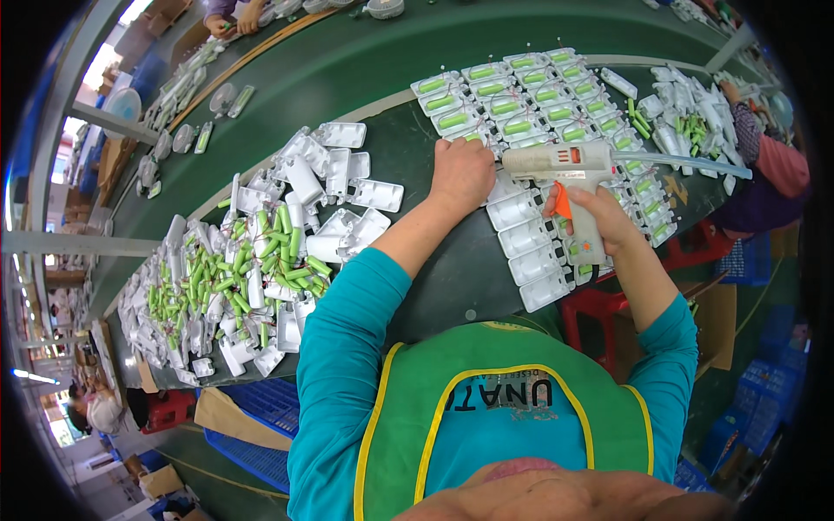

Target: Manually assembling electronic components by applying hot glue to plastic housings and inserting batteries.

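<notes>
My right hand (605,217) grips a white hot glue gun (573,158) by its handle, fingers at the orange trigger (563,200). A long translucent glue stick (682,161) sticks out of the gun's back. The nozzle end points left, close beside my left hand (465,174). That hand is closed at the left edge of a grid of white plastic housings (519,240); what its fingers hold is hidden. Many housings in the grid carry a green cylindrical battery (517,128) with thin wires. The nearer left housings show bare inner trays.
Left of my arm lies a heap of loose white housings (304,178) and green batteries (230,278). Another pile (695,113) stands at right, near a co-worker's sleeve (749,130). A green conveyor belt (347,65) runs behind. Red stools (595,317) and blue crates (261,408) stand below.
</notes>
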`<state>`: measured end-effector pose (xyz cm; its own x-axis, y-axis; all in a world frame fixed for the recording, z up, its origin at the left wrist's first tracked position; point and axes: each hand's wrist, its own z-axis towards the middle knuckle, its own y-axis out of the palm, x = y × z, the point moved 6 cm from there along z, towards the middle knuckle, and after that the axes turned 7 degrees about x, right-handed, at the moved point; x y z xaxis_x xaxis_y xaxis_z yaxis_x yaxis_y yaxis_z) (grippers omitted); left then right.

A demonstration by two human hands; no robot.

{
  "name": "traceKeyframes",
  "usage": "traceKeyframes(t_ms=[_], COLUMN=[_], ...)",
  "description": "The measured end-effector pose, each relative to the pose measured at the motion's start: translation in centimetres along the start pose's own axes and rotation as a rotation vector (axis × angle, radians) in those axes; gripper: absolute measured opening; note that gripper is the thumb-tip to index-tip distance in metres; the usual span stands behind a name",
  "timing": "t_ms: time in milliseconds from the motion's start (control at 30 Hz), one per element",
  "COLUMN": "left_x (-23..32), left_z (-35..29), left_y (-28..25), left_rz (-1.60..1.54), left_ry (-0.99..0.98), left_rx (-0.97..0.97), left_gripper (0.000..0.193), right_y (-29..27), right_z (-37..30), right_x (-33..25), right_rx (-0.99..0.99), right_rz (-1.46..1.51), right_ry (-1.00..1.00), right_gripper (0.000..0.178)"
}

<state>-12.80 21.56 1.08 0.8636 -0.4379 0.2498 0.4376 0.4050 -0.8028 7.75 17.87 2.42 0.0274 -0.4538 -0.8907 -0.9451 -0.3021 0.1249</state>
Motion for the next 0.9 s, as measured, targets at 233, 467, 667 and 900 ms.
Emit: traceKeyframes(t_ms=[233, 467, 667, 900], left_x=[-0.4, 0.1, 0.2, -3.2], left_z=[-0.2, -0.4, -0.1, -2.4], left_y=[0.0, -1.3, -3.1, -7.3], left_rz=[-0.100, -0.033, -0.057, -0.312], left_ry=[-0.084, 0.026, -0.037, -0.262], left_rx=[0.038, 0.140, 0.190, 0.149], left_gripper=[0.003, 0.003, 0.005, 0.010], right_y=[0.3, 0.8, 0.5, 1.2], right_z=[-0.3, -0.4, -0.2, -1.2], right_x=[-0.5, -1.2, -0.6, -1.6], right_rx=[0.014, 0.014, 0.018, 0.032], right_rz=[-0.019, -0.048, -0.070, -0.054], right_ry=[0.012, -0.017, -0.034, -0.072], right_gripper=[0.033, 0.034, 0.033, 0.033])
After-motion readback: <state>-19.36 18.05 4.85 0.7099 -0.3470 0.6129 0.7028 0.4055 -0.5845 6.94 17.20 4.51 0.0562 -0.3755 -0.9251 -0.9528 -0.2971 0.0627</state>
